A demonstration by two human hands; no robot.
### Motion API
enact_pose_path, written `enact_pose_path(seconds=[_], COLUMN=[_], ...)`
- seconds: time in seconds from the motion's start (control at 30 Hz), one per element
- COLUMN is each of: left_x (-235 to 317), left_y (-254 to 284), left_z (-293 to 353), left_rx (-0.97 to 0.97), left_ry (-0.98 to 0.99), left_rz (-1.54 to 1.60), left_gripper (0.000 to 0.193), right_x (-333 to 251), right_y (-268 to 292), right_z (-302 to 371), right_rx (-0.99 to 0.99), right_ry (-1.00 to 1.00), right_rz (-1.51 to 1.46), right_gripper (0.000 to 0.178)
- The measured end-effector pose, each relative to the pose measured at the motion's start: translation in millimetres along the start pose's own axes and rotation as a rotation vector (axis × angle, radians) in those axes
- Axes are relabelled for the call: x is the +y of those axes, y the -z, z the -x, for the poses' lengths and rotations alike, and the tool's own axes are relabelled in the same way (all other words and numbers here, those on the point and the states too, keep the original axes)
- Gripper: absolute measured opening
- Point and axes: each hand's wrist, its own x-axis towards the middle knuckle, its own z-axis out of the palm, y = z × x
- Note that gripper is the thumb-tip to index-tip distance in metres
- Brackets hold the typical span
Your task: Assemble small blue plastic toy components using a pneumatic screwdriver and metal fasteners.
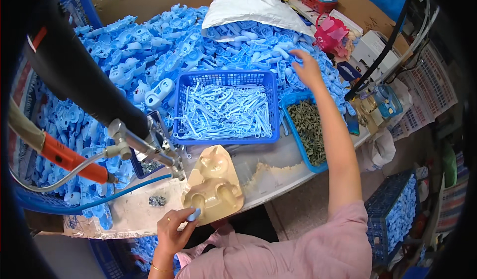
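Observation:
My left hand (172, 231) pinches a small light-blue plastic piece (194, 214) at the near left edge of a beige moulded fixture (224, 189). The fixture has rounded hollows and lies at the table's front edge. Stretched far forward, my right hand (309, 69) is over the right side of a large heap of light-blue plastic parts (271, 48). Its fingers are apart, close to the long curved pieces in front of a white sack (248, 6); nothing shows in its grip.
A blue basket (226, 141) of thin light-blue links stands mid-table. Right of it, a blue tray (318, 169) holds dark small parts. A black arm with metal fittings (149, 145) and an orange-handled tool (74, 157) hang at left. A spiky metal clump (157, 200) lies below.

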Motion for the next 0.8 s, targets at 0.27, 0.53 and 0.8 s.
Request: enact_pose_path(seconds=[0.27, 0.53, 0.8], left_x=[-2, -11, -13], left_y=[-1, -1, -4], left_z=[-10, -27, -52], left_rx=[0.013, 0.045, 0.02], left_ry=[-0.023, 0.034, 0.077], left_rz=[-0.024, -0.024, -0.055], left_gripper=[0.035, 0.036, 0.038], right_x=[-48, -74, -110], right_y=[-69, -152, -204], right_z=[-55, -113, -100], right_rx=[-0.377, -0.86, -1.124], right_ry=[0.162, 0.217, 0.163], right_rz=[-0.124, 0.197, 0.511], right_gripper=[0.028, 0.057, 0.104])
